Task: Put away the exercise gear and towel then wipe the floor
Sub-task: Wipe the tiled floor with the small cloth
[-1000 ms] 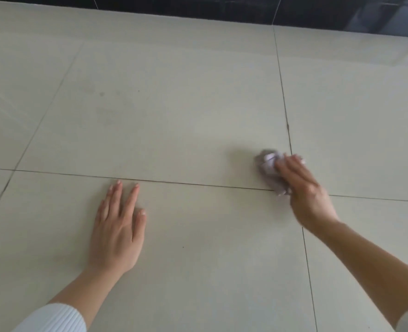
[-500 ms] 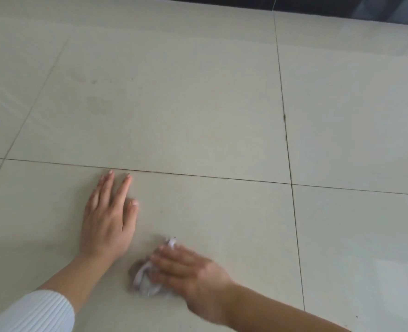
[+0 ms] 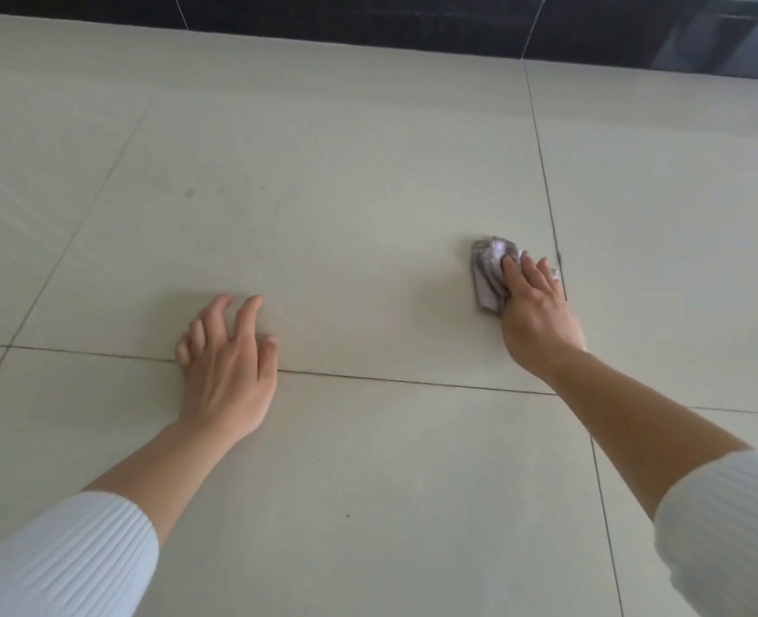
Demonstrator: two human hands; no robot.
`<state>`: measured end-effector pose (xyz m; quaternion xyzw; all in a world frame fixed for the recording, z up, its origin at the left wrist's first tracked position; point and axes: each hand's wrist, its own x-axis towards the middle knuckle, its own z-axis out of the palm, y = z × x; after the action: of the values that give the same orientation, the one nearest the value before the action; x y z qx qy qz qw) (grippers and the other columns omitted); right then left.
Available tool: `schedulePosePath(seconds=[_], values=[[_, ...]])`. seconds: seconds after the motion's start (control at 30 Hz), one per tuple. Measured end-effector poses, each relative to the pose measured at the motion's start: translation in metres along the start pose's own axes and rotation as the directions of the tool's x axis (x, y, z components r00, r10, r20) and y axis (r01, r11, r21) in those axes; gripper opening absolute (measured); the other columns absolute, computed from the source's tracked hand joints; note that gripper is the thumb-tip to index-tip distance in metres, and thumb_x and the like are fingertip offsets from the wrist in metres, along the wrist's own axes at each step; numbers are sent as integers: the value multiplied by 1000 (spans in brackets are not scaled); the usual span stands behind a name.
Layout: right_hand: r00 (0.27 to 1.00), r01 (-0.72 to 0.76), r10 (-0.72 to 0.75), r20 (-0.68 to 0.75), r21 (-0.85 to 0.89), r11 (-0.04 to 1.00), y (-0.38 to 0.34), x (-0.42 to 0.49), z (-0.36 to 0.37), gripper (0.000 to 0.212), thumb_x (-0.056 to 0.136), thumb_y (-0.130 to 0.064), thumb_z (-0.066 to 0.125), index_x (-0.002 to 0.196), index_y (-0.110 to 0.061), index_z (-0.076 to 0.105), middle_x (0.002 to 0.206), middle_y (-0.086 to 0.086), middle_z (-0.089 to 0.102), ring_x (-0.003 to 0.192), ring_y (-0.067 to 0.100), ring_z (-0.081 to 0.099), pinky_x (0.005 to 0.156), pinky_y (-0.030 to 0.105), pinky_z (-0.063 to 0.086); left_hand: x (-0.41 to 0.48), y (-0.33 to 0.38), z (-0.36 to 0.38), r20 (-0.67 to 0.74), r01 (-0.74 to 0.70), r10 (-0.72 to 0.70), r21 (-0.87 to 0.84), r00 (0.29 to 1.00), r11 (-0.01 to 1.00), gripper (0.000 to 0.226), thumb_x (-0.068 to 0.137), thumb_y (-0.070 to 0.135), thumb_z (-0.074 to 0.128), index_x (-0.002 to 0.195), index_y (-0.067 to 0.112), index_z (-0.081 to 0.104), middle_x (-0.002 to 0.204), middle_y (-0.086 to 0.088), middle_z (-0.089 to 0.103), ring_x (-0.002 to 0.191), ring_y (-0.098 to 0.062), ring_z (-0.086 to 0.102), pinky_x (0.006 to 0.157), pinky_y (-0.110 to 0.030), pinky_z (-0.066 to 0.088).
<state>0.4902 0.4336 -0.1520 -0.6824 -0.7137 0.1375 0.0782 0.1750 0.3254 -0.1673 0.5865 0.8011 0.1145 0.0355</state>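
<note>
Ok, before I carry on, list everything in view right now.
Floor tiles: several, pale beige, filling the view, with thin dark joints between them.
Dark band: one, glossy black, along the far edge of the tiles.
Cloth: one, grey-lilac, crumpled, lying on a tile right of centre.
Sleeves: two, white ribbed, at the bottom corners.
Left hand: one, resting on the tiles left of centre across a joint, fingers loosely bent, holding nothing.
Right hand: one, fingers laid over the cloth, pressing it down.
</note>
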Motion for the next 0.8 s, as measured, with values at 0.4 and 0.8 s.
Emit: schedulePosePath(seconds=[0.4,0.8], values=[[883,468,-469,-28,135,873,-71,-2,38,47,97,-24,37,139,-5,47,148,14,41,140,34,31,118,42,19,47,9,14,3,56,-56,-16,998,998,62,90,46,28,146,21,35,156,-12,26,144,-28,20,113,-45,22],[877,479,-479,-26,84,874,-17,73,16,55,86,11,51,137,-11,51,142,10,49,134,31,42,113,40,31,48,12,12,47,103,-102,-23,994,994,64,87,49,26,146,25,35,157,-8,25,144,-26,20,112,-43,22]])
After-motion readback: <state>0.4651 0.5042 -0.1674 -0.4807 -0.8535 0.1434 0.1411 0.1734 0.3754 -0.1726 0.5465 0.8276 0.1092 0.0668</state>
